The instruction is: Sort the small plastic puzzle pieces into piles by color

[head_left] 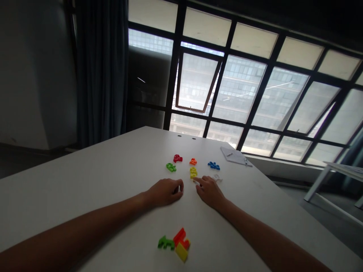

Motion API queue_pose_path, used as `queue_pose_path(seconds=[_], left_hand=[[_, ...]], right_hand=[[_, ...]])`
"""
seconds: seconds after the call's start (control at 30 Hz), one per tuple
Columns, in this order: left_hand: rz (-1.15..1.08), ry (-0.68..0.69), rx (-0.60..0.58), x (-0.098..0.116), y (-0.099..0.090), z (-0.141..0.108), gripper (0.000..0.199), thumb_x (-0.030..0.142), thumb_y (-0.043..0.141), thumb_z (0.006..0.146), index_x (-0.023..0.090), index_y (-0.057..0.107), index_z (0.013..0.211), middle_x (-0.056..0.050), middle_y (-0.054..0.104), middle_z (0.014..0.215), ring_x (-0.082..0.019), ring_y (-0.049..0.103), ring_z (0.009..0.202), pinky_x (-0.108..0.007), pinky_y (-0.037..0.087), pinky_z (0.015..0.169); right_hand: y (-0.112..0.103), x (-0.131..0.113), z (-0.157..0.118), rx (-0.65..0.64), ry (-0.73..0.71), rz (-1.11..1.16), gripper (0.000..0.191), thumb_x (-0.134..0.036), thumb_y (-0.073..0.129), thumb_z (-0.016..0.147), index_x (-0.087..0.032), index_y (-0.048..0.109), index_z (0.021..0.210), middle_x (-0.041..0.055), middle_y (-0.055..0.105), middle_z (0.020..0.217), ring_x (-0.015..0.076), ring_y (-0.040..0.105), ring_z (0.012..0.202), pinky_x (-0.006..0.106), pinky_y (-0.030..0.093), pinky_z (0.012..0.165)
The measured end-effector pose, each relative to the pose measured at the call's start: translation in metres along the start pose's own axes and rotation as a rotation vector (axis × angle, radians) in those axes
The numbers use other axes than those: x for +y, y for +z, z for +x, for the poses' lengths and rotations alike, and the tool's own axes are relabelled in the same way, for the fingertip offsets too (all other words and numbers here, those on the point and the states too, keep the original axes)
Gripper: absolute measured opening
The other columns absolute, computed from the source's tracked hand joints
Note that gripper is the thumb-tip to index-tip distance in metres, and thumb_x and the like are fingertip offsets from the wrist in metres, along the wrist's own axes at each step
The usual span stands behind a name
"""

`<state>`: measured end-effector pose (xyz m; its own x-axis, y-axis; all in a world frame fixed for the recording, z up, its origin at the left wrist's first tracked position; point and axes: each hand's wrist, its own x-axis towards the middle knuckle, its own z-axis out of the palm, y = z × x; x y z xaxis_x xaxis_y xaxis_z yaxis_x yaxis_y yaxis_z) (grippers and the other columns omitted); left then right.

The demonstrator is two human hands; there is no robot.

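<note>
Six colours: yellow pcs (193, 172) approx. mid-worktop, just beyond the hands; red pcs (177, 158) & orange pcs (193, 161) farther; green pcs (171, 167) left; blue pcs (213, 165) far right; white pcs (217, 177) partly behind R hand (209, 190).
R hand: index out at near end of yellow pcs, other fingers folded; can't tell if touching.
L hand (166, 192): loosely curled, narrow thumb-finger gap, nr worktop; can't tell if holding anything.
Near cluster: green block (166, 243), red block (181, 237), yellow block (182, 252), bunched btwn forearms.
Worktop (70, 189): white, plain, w/ 2 dark round fittings (179, 135) nr far edge.
Notepad (235, 155): far right, pen (245, 161) at its right edge.
Windows (238, 88): dark-framed, across far side, bldg. outside.
Curtain (100, 71): dark, far left.
2nd table (346, 170): white, right, on grey floor.
Light: dim indoors, bright outside.
</note>
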<state>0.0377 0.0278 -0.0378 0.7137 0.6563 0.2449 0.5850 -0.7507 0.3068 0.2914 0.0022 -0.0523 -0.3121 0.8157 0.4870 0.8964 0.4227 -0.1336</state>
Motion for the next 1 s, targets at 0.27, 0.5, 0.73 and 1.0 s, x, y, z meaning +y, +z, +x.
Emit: queue_pose_path(seconds=[0.27,0.5,0.73,1.0], left_hand=[[0.023,0.039,0.009,0.001,-0.002,-0.001,0.016,0.037,0.056,0.092,0.027,0.066,0.1,0.0,0.073,0.085,-0.02,0.065,0.074,-0.027,0.039,0.064],[-0.007,0.024,0.016,0.002,-0.002,-0.002,0.016,0.036,0.057,0.092,0.026,0.067,0.099,0.0,0.072,0.083,-0.019,0.065,0.073,-0.027,0.039,0.064],[-0.001,0.028,0.016,0.002,-0.002,-0.002,0.015,0.035,0.057,0.092,0.026,0.067,0.097,0.0,0.072,0.083,-0.018,0.064,0.072,-0.026,0.039,0.064],[-0.182,0.009,-0.026,0.0,-0.007,-0.003,0.023,0.037,0.06,0.09,0.025,0.068,0.108,0.001,0.071,0.086,-0.015,0.062,0.072,-0.024,0.042,0.066]], right_hand=[[-0.027,-0.039,-0.019,-0.104,-0.336,0.438,0.017,-0.025,0.057,0.093,-0.022,0.073,0.093,0.0045,0.069,0.08,0.0196,0.063,0.077,0.035,0.05,0.081],[-0.064,-0.077,-0.032,-0.35,-0.469,0.638,0.025,-0.031,0.058,0.095,-0.025,0.076,0.111,0.0076,0.072,0.1,0.0223,0.067,0.096,0.039,0.051,0.096],[-0.054,-0.077,-0.032,-0.428,-0.438,0.681,0.02,-0.034,0.065,0.094,-0.027,0.079,0.106,0.006,0.073,0.097,0.021,0.067,0.098,0.035,0.053,0.095],[-0.023,-0.058,-0.025,-0.069,0.079,0.78,0.023,-0.043,0.063,0.095,-0.02,0.067,0.092,0.0029,0.073,0.077,0.0169,0.068,0.067,0.029,0.055,0.065]])
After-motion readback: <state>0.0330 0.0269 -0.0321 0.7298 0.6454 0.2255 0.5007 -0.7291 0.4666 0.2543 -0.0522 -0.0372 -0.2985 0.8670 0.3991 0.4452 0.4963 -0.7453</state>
